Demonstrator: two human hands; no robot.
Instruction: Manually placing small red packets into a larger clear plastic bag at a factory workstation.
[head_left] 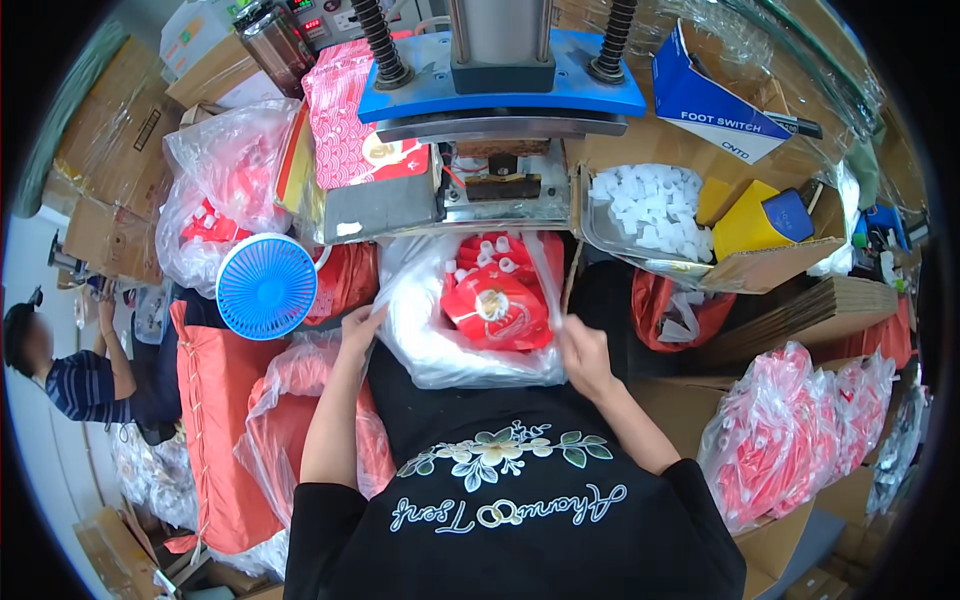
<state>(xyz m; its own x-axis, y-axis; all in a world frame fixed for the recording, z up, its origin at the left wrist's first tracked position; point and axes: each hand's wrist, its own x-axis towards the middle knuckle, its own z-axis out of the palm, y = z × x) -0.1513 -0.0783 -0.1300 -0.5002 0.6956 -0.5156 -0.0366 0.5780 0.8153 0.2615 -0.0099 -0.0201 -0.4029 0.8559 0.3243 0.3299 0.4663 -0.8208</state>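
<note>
In the head view, an open clear plastic bag (425, 365) is held at the person's lap, just in front of a press (500, 90); red spouted pouches (500, 310) are heaped inside it, too overlapped to be counted. The bag's left edge is pinched by the left hand (360, 330); its right edge is clasped by the right hand (586, 358); thus both grips are closed on the plastic.

The space beyond the bag is blocked by the press, by which two coil springs (387, 45) are carried; the left side is crowded by one blue fan (268, 285), set near the left hand, and by one laced red bundle (213, 430). A pile of red printed packets (345, 110) is laid left of the press; to its right, one clear tray (628, 252) is filled with small white pieces (650, 205), uncountable, and one yellow container (750, 220) is placed beside it; one blue-and-white box (715, 100) is seen farther back. More red pouches are packed in one bag (195, 150) at the upper left and in plastic at the lower right; one co-worker (85, 385) is seen at the far left.
</note>
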